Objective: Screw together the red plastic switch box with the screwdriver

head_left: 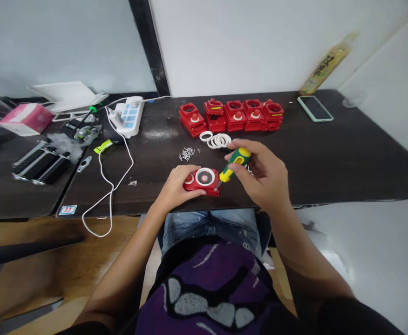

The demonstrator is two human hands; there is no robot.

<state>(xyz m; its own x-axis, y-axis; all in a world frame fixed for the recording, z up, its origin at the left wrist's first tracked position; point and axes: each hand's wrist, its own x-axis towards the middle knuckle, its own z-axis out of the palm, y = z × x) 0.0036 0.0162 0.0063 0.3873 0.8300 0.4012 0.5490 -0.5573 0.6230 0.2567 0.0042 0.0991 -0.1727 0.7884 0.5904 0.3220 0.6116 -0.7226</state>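
My left hand grips the left end of a red plastic unit that lies near the table's front edge, with a white ring and a round red centre on its top face. My right hand is closed round a green and yellow screwdriver, whose tip points down at the unit's right corner. A small heap of screws lies just behind the unit. Several loose white rings lie behind my right hand.
A row of several red units stands at the back of the dark table. A phone lies back right beside a leaning bottle. A white power strip with its cable, a pink box and metal parts are on the left.
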